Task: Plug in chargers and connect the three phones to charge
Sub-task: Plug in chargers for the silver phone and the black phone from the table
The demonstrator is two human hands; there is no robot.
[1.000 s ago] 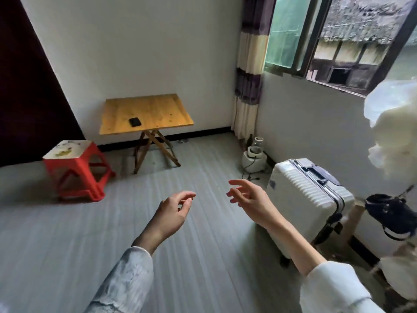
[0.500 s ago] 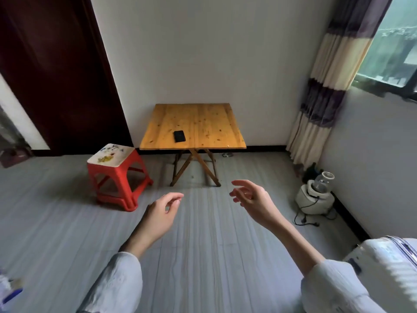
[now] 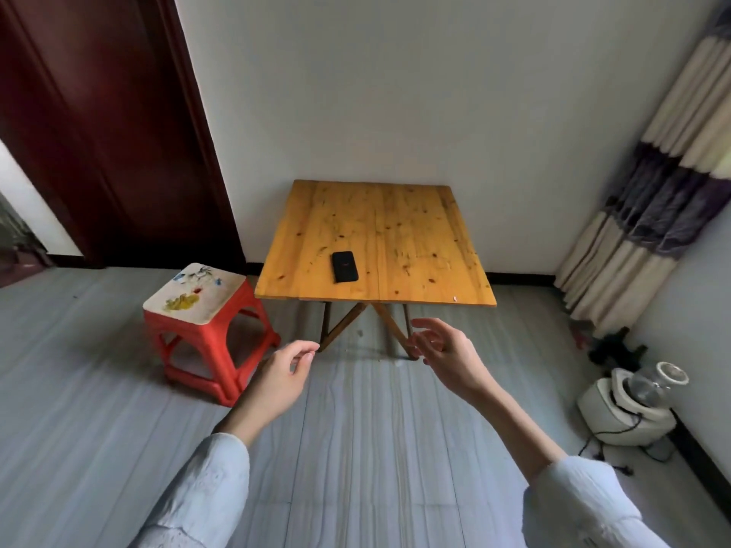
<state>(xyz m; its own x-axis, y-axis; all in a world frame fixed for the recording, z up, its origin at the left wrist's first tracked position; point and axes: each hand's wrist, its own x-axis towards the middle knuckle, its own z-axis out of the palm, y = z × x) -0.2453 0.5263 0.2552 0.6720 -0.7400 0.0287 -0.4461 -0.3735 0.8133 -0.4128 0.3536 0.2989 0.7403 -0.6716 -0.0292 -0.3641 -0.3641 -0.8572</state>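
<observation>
Phone (image 3: 345, 266), black, lies flat near the front edge of the wooden folding table (image 3: 419, 239). My left hand (image 3: 279, 375) and right hand (image 3: 447, 355) hang before it, fingers loosely curled, holding nothing. Red stool (image 3: 209, 330) stands left.

Pale blue-white sleeves (image 3: 205, 484), perhaps faintly embroidered, bare hands (image 3: 277, 373)

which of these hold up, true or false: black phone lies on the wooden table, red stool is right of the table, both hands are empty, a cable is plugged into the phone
1. The black slab phone lies on the square yellow wooden folding table. True.
2. The red plastic stool stands right of the table. False: it stands to its left.
3. The left hand and right hand hold nothing. True.
4. A cable is plugged into the phone. False: none shows on it.
</observation>
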